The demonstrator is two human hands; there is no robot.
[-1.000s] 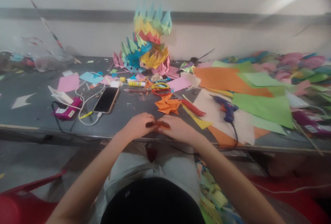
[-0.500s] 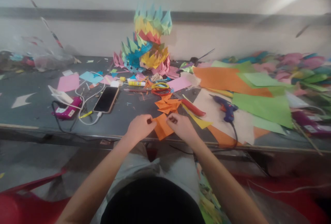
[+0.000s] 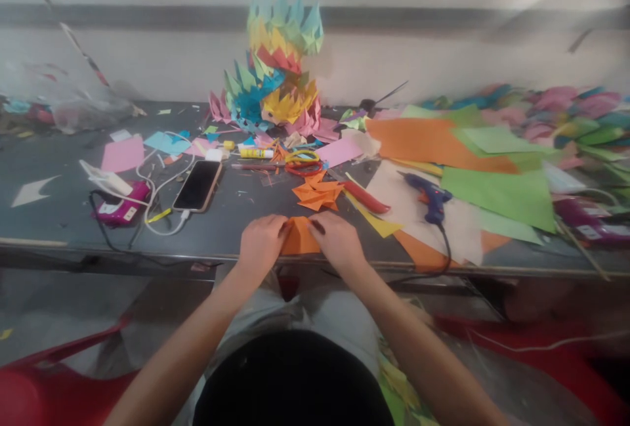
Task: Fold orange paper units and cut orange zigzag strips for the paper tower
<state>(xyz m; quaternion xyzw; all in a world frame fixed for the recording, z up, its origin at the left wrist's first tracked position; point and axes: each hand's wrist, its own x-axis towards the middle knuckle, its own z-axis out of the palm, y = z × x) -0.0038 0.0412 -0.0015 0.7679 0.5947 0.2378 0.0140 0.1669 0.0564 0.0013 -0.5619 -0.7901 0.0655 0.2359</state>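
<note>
A small orange paper [image 3: 300, 239] with creases lies at the table's front edge, between my two hands. The fingers of my left hand [image 3: 263, 239] are closed on its left side. On the opposite side, my right hand [image 3: 338, 239] pinches the paper with thumb and fingers. Both fingertips are partly hidden behind my knuckles. Just beyond the hands sits a small heap of folded orange paper pieces [image 3: 317, 192]. Scissors with red and yellow handles [image 3: 304, 161] lie behind that heap, and a red-handled tool [image 3: 367, 197] rests to its right.
A phone [image 3: 198, 186] on a white cable lies left, beside a purple box [image 3: 122, 204]. At right are a blue glue gun [image 3: 429, 196] and green sheets [image 3: 497, 196]. A colourful folded-paper model [image 3: 275, 78] stands at the back, a glue stick [image 3: 256, 153] before it.
My hands have drawn slightly closer together, and the orange paper has turned from a slanted position to lie squarer to the table edge. The view has shifted slightly.
</note>
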